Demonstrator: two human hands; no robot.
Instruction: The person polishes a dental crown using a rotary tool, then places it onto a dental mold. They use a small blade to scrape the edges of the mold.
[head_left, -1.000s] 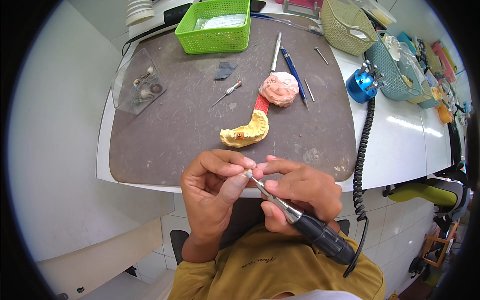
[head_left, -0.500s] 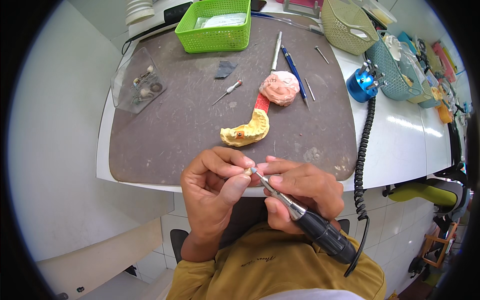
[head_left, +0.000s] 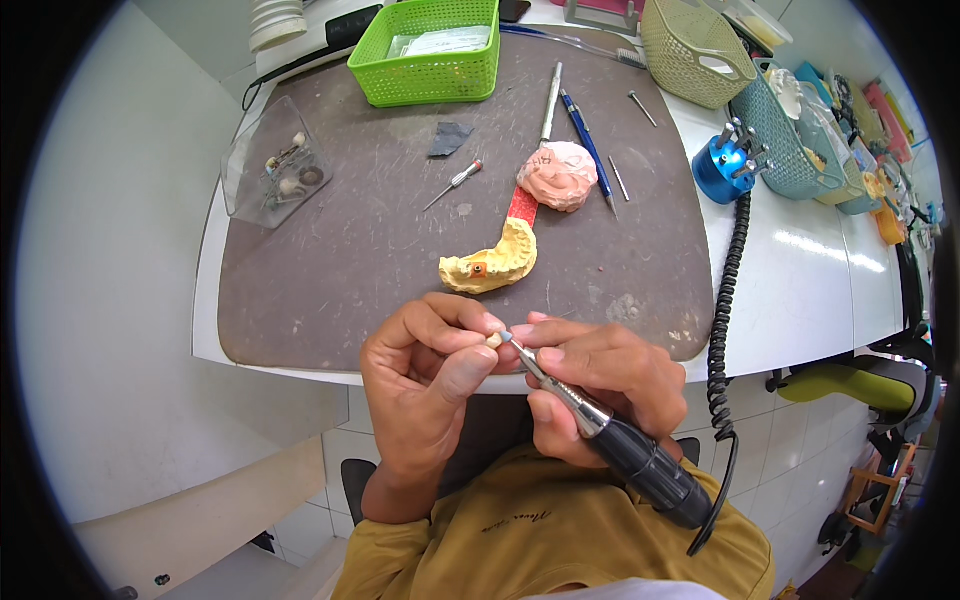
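Left hand (head_left: 422, 375) partly hides the small tooth-like piece (head_left: 494, 341) it pinches

- My white bench (head_left: 790, 310) curves along in front of me, a brown, scratched mat (head_left: 370, 270) covering its middle.
- Nearest me on the mat: a yellow cast (head_left: 514, 258), then a red strip (head_left: 523, 205), then a pink cast (head_left: 557, 180), all touching.
- Beyond: a silver tool (head_left: 552, 102) and a blue pencil (head_left: 586, 140), side by side.
- To their right, two thin pins (head_left: 643, 108).
- To my left, a screwdriver (head_left: 462, 179), a grey scrap (head_left: 451, 139) and a clear box (head_left: 245, 175) over the mat's edge.
- Far side: a green basket (head_left: 430, 85) and a brush (head_left: 570, 41).
- Bare bench, right: a blue holder (head_left: 722, 174), beside beige (head_left: 690, 60) and teal baskets (head_left: 795, 178).
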